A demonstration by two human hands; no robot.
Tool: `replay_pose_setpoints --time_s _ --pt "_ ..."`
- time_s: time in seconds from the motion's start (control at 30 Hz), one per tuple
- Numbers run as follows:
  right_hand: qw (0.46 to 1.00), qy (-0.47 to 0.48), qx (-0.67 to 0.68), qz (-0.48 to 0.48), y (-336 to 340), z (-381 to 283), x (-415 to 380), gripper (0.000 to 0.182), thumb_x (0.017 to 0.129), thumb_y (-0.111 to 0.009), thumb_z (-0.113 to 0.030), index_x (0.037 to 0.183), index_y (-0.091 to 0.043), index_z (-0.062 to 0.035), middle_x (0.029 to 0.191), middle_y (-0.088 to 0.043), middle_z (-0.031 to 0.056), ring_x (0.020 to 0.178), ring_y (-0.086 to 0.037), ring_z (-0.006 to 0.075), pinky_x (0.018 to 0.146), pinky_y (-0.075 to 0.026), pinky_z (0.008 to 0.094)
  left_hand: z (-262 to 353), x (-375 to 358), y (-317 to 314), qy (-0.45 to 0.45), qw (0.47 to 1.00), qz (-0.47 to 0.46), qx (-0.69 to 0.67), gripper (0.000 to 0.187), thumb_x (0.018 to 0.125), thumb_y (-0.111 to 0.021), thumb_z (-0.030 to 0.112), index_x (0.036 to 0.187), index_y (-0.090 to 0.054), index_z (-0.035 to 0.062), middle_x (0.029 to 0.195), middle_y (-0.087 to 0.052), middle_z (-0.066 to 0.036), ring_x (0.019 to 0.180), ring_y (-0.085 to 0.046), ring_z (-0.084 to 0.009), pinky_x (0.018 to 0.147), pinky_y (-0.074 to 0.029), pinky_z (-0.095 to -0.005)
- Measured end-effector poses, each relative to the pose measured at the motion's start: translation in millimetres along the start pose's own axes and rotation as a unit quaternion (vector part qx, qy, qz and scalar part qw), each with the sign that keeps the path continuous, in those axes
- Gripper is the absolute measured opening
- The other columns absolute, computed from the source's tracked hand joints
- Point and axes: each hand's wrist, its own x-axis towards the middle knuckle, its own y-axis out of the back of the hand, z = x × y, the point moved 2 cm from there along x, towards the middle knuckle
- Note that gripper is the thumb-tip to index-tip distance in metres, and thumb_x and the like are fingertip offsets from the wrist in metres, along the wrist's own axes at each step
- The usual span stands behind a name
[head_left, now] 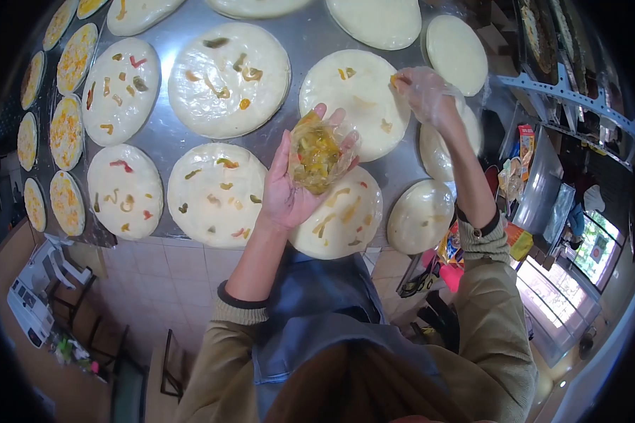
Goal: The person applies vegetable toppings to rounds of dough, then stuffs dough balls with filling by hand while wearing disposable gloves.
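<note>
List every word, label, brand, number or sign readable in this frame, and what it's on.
No text can be read.
Orange-red packet at right: print too small and blurred.
White machine at left: panel markings too small.
Dough rounds: no lettering visible.

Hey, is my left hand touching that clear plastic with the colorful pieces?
Touching. The head view shows the clear plastic resting against the palm of your upturned left hand, with fingers around its edges.
</note>
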Motion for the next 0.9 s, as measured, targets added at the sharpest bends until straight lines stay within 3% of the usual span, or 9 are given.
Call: replay_pose_setpoints --time_s 0.07,0.17,0.27,0.33,0.4,0.57,0.67,0.77,0.9 --pt "0.999 -0.019 -0.029 0.036 -3.8 -13.4 -4.8 0.031 0.087 -0.061 -0.028 0.102 -0.067 -0.0014 0.091 -0.067 0.0196 0.086 -0.065 0.0302 0.079 -0.049 0.0383 0.0 -0.7 0.3 0.002 1.000 -0.008 -0.004 0.055 0.102 -0.022 0.040 0.151 -0.016 0.0152 0.155 -0.018 -0.009 0.139 -0.024 -0.0336 0.114 -0.022 -0.0518" --pt "0.993 0.029 -0.031 0.107 -11.8 -9.9 -5.3 0.032 0.085 -0.063 -0.030 0.102 -0.066 -0.0030 0.091 -0.066 0.0182 0.085 -0.064 0.0310 0.078 -0.049 0.0403 0.4 0.3 -1.8 0.008 1.000 -0.015 -0.011 0.056 0.102 -0.022 0.041 0.151 -0.014 0.0155 0.155 -0.017 -0.009 0.139 -0.023 -0.0351 0.114 -0.022 -0.0521" --pt "0.996 0.010 -0.050 0.075 15.1 -37.4 -19.6 0.028 0.085 -0.064 -0.028 0.100 -0.066 -0.0037 0.091 -0.067 0.0147 0.084 -0.064 0.0288 0.076 -0.050 0.0378 0.6 1.7 -7.2 0.012 1.000 -0.020 0.000 0.056 0.102 -0.022 0.041 0.151 -0.013 0.0159 0.156 -0.016 -0.010 0.140 -0.023 -0.0362 0.114 -0.021 -0.0525" --pt "0.989 0.077 0.094 0.085 45.4 -71.7 -48.2 0.022 0.088 -0.062 -0.023 0.100 -0.067 -0.0045 0.090 -0.067 0.0118 0.083 -0.065 0.0264 0.077 -0.051 0.0347 0.5 2.7 -9.1 0.014 0.999 -0.026 0.011 0.057 0.101 -0.023 0.042 0.151 -0.012 0.0160 0.156 -0.015 -0.011 0.140 -0.022 -0.0362 0.114 -0.020 -0.0523" --pt "0.980 0.139 0.139 0.042 64.6 -102.0 -71.4 0.019 0.090 -0.060 -0.019 0.096 -0.068 -0.0038 0.090 -0.067 0.0123 0.083 -0.065 0.0244 0.075 -0.052 0.0322 -0.6 3.9 -10.4 0.017 0.999 -0.037 0.019 0.058 0.101 -0.023 0.043 0.151 -0.011 0.0159 0.156 -0.014 -0.012 0.141 -0.021 -0.0355 0.114 -0.020 -0.0517" --pt "0.940 0.335 -0.066 -0.014 27.1 -109.2 -107.0 0.029 0.085 -0.058 -0.012 0.113 -0.059 -0.0033 0.109 -0.061 0.0143 0.102 -0.059 0.0281 0.088 -0.046 0.0392 -6.6 10.3 -19.5 0.014 0.998 -0.042 0.037 0.057 0.102 -0.021 0.042 0.151 -0.010 0.0154 0.156 -0.014 -0.012 0.141 -0.021 -0.0331 0.115 -0.020 -0.0489" --pt "0.935 0.293 -0.123 -0.156 35.3 -130.6 -118.0 0.043 0.080 -0.058 -0.010 0.121 -0.051 -0.0028 0.120 -0.055 0.0172 0.114 -0.053 0.0327 0.092 -0.041 0.0426 -8.1 11.9 -22.0 0.014 0.997 -0.063 0.040 0.057 0.102 -0.020 0.041 0.151 -0.010 0.0147 0.156 -0.014 -0.012 0.141 -0.022 -0.0332 0.115 -0.021 -0.0482" --pt "0.935 0.320 -0.117 -0.095 23.3 -123.3 -123.7 0.040 0.080 -0.058 -0.011 0.118 -0.052 -0.0030 0.118 -0.056 0.0179 0.110 -0.055 0.0340 0.089 -0.043 0.0429 -9.9 12.4 -22.0 0.011 0.997 -0.065 0.031 0.057 0.102 -0.019 0.042 0.151 -0.010 0.0142 0.156 -0.014 -0.012 0.141 -0.022 -0.0336 0.115 -0.021 -0.0484" --pt "0.938 0.299 -0.134 -0.115 21.5 -127.5 -121.5 0.035 0.083 -0.057 -0.012 0.116 -0.054 -0.0026 0.112 -0.060 0.0177 0.103 -0.059 0.0335 0.085 -0.045 0.0436 -12.3 13.5 -18.0 0.012 0.998 -0.057 0.032 0.057 0.102 -0.019 0.042 0.151 -0.010 0.0141 0.156 -0.014 -0.012 0.140 -0.023 -0.0338 0.115 -0.022 -0.0481"
